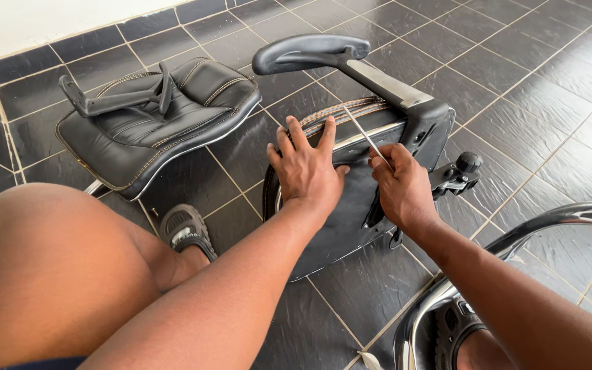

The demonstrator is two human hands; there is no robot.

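Nearest, bare knee and a sandalled foot [186,231] at left, a chrome chair base [508,247] curving in at lower right. Between them, on the dark tiled floor [529,89], an upturned black chair seat [351,205] lies underside up, its armrest [313,53] at the far end. Left hand [306,168] is flat on the seat's underside, fingers spread, pressing it down. Right hand [399,185] is closed around the handle of a thin metal tool [361,130], likely a screwdriver, fingers wrapped tight. The shaft's long axis runs from the right hand up and left, tip pointing away from the body toward the seat's far edge by the armrest bracket. Risks, as judged: the tip slipping toward the bracing left hand just beside it; the seat shifting on smooth tile. Farther left, a separate black backrest cushion [152,123] lies flat
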